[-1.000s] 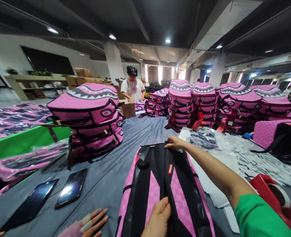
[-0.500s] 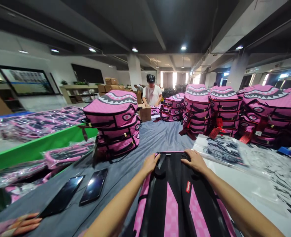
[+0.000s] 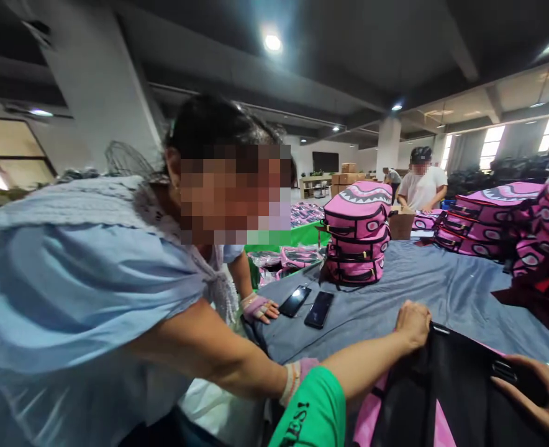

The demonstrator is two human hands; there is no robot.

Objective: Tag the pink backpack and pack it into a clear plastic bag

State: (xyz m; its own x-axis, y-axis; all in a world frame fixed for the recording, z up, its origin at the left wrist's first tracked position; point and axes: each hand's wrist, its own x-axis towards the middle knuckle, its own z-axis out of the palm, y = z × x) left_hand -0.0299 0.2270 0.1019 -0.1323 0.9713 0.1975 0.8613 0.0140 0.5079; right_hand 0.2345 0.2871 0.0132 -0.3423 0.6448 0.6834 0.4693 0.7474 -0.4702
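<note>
The left hand's fingers (image 3: 413, 324) curl shut over the near-left top corner of a black-and-pink backpack (image 3: 465, 385), tips hidden; the right hand (image 3: 542, 397) pinches its top edge by the other corner, thumb and fingers either side of a small black buckle (image 3: 505, 370). So the backpack lies right under and between the two grips, its body running back toward the wearer and out of sight below. I'd reckon it light, soft and floppy, the cloth grippy rather than slick, nothing to break; best held by both top corners, where the seams look firmest. Beyond the backpack spreads grey cloth (image 3: 367, 338), and left of it lie two dark phones, with a co-worker's wrapped hand (image 3: 259, 308) resting just beside them. That co-worker leans in from the backpack's left; farther beyond it stands a stack of pink bags (image 3: 358, 236), and past that someone in white.
</note>
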